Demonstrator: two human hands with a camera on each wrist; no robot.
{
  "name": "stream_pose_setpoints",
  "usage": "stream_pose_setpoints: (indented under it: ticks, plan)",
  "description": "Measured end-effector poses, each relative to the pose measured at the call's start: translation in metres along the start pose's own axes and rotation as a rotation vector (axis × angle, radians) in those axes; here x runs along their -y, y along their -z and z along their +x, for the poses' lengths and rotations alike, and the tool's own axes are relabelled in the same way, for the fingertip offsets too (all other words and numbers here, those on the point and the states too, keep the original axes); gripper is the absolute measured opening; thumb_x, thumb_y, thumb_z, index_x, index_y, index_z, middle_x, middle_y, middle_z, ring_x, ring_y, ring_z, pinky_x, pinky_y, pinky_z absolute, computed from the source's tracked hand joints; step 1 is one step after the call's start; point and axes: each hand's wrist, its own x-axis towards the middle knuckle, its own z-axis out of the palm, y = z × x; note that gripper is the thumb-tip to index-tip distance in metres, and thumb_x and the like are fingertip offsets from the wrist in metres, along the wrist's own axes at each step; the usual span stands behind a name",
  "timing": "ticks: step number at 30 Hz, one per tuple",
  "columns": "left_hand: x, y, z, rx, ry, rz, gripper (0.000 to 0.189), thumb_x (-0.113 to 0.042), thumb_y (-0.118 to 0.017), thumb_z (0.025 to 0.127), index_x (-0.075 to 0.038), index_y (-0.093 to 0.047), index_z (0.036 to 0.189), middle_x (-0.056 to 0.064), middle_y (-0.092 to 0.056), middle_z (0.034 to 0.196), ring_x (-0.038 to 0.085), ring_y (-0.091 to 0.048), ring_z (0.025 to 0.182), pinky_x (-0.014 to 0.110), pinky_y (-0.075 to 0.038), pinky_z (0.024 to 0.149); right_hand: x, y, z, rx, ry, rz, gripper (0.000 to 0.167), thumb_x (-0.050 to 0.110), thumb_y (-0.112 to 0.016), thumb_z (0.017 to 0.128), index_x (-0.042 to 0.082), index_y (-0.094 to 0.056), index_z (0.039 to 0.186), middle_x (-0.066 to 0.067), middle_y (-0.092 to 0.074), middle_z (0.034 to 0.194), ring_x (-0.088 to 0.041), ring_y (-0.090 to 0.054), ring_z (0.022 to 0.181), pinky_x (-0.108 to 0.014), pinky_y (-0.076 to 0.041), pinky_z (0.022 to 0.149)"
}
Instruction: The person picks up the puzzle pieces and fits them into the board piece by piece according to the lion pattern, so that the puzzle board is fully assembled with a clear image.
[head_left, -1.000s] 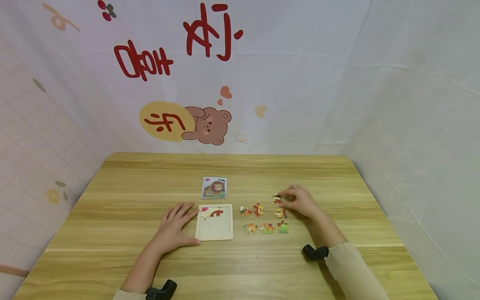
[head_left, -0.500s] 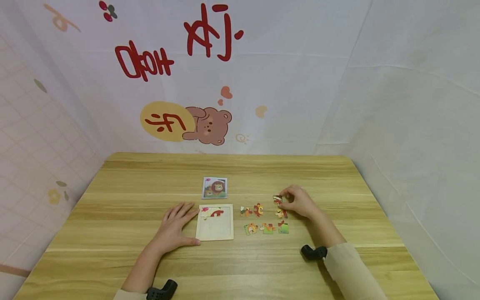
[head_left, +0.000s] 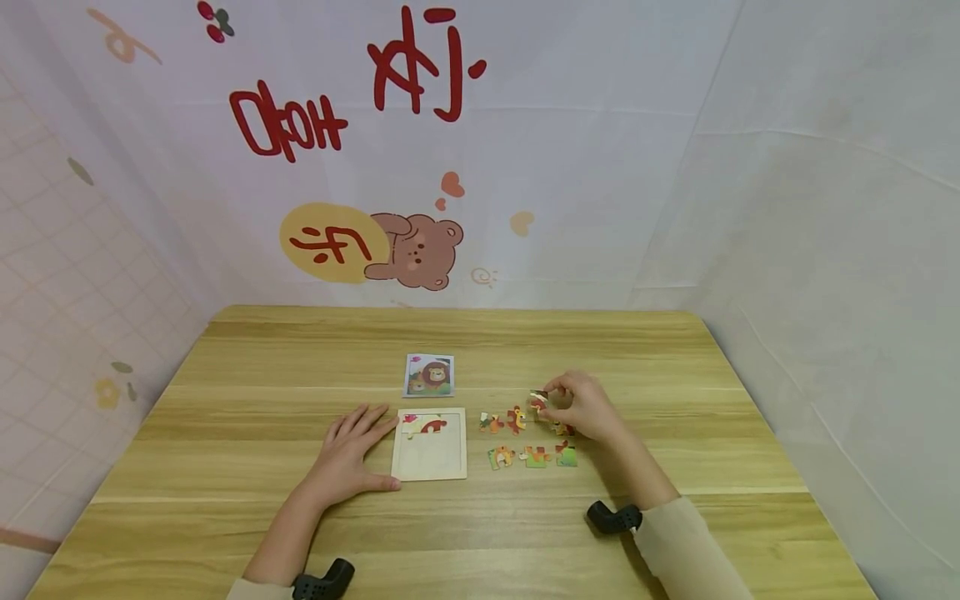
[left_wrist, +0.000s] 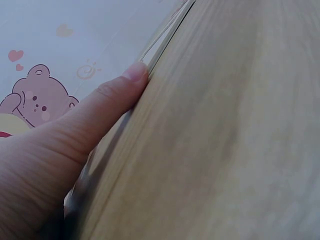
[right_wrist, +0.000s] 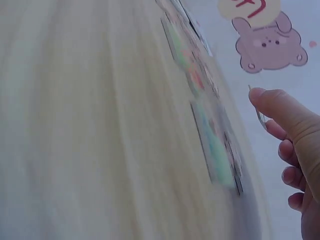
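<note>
Thumb and index finger of my right hand pinch a jigsaw puzzle piece with dark, white and reddish-brown print. In the right wrist view the piece is seen edge-on, raised off the table. My left hand lies spread on the table, its thumb and index fingertips at the left edge of a pale wooden puzzle tray. Placed puzzle pieces line the tray's upper left. More loose pieces lie on the right, among them a brown-and-yellow piece and a green piece.
A small picture card showing a lion lies behind the tray. Other loose pieces include a green-and-orange piece and a tan piece. The wooden table meets a printed white cloth at the back.
My right hand has picked up the puzzle piece from the upper right of the loose pieces and moved it left. The left hand and the tray stay where they were.
</note>
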Motion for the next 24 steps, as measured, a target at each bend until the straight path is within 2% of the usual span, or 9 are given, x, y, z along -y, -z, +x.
stream_pose_setpoints:
  ticks: [8, 16, 24]
  plan:
    - [-0.002, 0.001, 0.000, 0.026, 0.022, 0.004, 0.101, -0.069, -0.074, 0.063, -0.014, -0.047, 0.144, 0.011, -0.032, 0.152, 0.040, -0.016, 0.140, 0.065, -0.008, 0.105, 0.025, -0.015, 0.003, -0.005, 0.030, 0.022, 0.034, 0.028, -0.087, 0.070, 0.013, -0.071, 0.095, 0.007, -0.057, 0.080, -0.014, -0.047, 0.075, -0.032, -0.040, 0.066]
    - [-0.003, 0.001, 0.001, 0.031, 0.027, 0.001, 0.101, -0.068, -0.075, 0.063, -0.014, -0.047, 0.144, 0.012, -0.032, 0.152, 0.040, -0.016, 0.140, 0.064, -0.007, 0.105, 0.052, -0.037, 0.008, -0.036, 0.114, -0.019, 0.036, 0.029, -0.089, 0.067, 0.012, -0.071, 0.092, 0.002, -0.064, 0.085, -0.016, -0.053, 0.076, -0.032, -0.044, 0.070]
    - [0.000, 0.000, 0.000, 0.025, 0.019, 0.007, 0.101, -0.070, -0.074, 0.063, -0.014, -0.047, 0.144, 0.012, -0.032, 0.152, 0.039, -0.016, 0.140, 0.063, -0.007, 0.105, 0.071, -0.059, 0.016, -0.087, 0.194, -0.095, 0.035, 0.035, -0.088, 0.067, 0.013, -0.073, 0.089, 0.004, -0.058, 0.072, -0.010, -0.047, 0.069, -0.033, -0.043, 0.073]
